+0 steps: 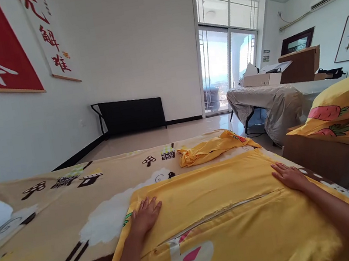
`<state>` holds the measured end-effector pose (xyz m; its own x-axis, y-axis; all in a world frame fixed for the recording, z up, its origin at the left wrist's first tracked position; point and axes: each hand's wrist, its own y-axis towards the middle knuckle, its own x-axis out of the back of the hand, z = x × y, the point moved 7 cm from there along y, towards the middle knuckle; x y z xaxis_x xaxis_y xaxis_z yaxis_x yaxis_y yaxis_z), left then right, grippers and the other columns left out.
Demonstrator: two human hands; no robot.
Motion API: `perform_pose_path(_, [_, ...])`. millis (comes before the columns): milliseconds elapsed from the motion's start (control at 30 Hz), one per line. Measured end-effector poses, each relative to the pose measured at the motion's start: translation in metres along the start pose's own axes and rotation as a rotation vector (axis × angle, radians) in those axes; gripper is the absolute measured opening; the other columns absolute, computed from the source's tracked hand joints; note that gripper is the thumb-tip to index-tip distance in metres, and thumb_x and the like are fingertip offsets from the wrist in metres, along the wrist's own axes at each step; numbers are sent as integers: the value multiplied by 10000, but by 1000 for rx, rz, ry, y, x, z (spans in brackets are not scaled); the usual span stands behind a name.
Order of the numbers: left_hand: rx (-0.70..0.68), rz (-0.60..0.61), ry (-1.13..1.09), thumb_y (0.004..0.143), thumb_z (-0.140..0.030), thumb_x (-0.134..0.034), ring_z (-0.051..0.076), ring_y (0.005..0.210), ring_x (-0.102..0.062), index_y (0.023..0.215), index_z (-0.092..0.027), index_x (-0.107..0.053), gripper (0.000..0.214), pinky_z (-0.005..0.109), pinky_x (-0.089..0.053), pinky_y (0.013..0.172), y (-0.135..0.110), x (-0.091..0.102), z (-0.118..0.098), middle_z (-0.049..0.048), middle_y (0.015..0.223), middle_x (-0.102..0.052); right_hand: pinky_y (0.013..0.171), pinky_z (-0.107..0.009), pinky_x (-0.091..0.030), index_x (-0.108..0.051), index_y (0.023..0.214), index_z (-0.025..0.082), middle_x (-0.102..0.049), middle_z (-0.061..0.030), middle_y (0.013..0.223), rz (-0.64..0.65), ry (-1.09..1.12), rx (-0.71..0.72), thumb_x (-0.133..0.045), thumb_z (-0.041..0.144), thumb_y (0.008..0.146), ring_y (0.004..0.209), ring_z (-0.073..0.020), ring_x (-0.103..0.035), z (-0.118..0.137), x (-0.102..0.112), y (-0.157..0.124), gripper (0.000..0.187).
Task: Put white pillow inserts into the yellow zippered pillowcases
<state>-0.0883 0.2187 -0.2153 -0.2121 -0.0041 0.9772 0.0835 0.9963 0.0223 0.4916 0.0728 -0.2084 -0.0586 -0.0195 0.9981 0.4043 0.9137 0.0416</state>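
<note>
A yellow pillowcase lies spread flat in front of me, with a long slit-like opening across its middle and part of a pink and white print showing near it. My left hand rests on its left side, fingers stretched out. On the far right side lies my right hand, palm down with the fingers extended. Neither hand grips anything. Just beyond the case is a crumpled yellow cloth with a carrot print.
Beneath is a beige blanket with sheep and mushroom patterns. Yellow carrot-print pillows are stacked at right. Cardboard boxes stand on a plastic-covered table. A black folded frame leans by the wall.
</note>
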Motion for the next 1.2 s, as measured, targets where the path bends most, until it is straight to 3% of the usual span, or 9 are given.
perform_pose_path(100, [-89,94,0,906,-464,-275,324,1409,-186,1430,-131,-328,623,621,-175,1068,-12,-1,-39,174,1521,-202,1106,-524,-141,-384,1406,97,-261,-177,1508,-77,0,-15,-254,261,929,1412,-276,-202,27,15,-6,521])
perform_pose_path(200, [-312,146,-22,917,-518,-242,213,1430,-142,1451,-248,-275,600,507,-140,1129,-35,-4,-103,53,1546,-171,1133,-398,-150,-384,1410,155,-214,-99,1536,-138,37,176,-261,265,943,1425,-188,-172,102,31,-30,496])
perform_pose_path(300, [-583,180,-51,929,-526,-222,175,1429,-149,1456,-302,-243,573,449,-143,1143,-66,-17,-159,14,1546,-175,1141,-392,-160,-344,1432,196,-261,-91,1521,-164,210,776,-316,382,951,1413,-184,-213,202,46,-91,516])
perform_pose_path(400, [-735,212,-53,943,-490,-223,200,1425,-166,1453,-290,-256,549,473,-144,1143,-84,-34,-180,37,1543,-192,1152,-379,-159,-281,1455,250,-331,-64,1496,-59,378,1263,-424,424,922,1398,-162,-254,253,50,-159,578])
perform_pose_path(500, [-729,190,-53,949,-491,-213,200,1423,-176,1447,-311,-270,532,462,-152,1148,-83,-39,-174,27,1542,-195,1147,-323,-184,-336,1430,248,-425,-49,1446,25,524,1333,-466,375,911,1376,-137,-299,257,48,-180,549])
perform_pose_path(733, [-733,200,-6,938,-504,-277,233,1418,-193,1454,-364,-193,541,485,-172,1142,-79,-35,-173,14,1543,-171,1147,-297,-178,-449,1343,180,-430,-86,1438,11,658,1329,-476,354,906,1357,-156,-334,241,47,-165,471])
perform_pose_path(867, [-741,166,62,932,-500,-305,244,1402,-244,1448,-316,-265,550,463,-225,1133,-81,-29,-180,39,1531,-232,992,-274,-379,-613,1042,178,-665,-63,1097,-82,584,1319,-497,280,876,1076,-163,-575,239,39,-156,227])
perform_pose_path(1033, [-881,133,66,933,-458,-336,236,1312,-412,1368,-269,-448,487,393,-314,1101,-84,-19,-213,56,1423,-454,720,-289,-441,-603,772,179,-642,-57,821,-241,427,1071,-442,196,867,770,-169,-573,230,31,-136,187])
perform_pose_path(1200, [-798,243,-92,960,-462,-212,181,1373,-314,1428,-268,-328,520,379,-260,1127,-63,-32,-251,23,1492,-339,707,-300,-444,-589,781,171,-607,-67,844,-221,382,1052,-439,196,870,797,-186,-542,228,27,-136,176])
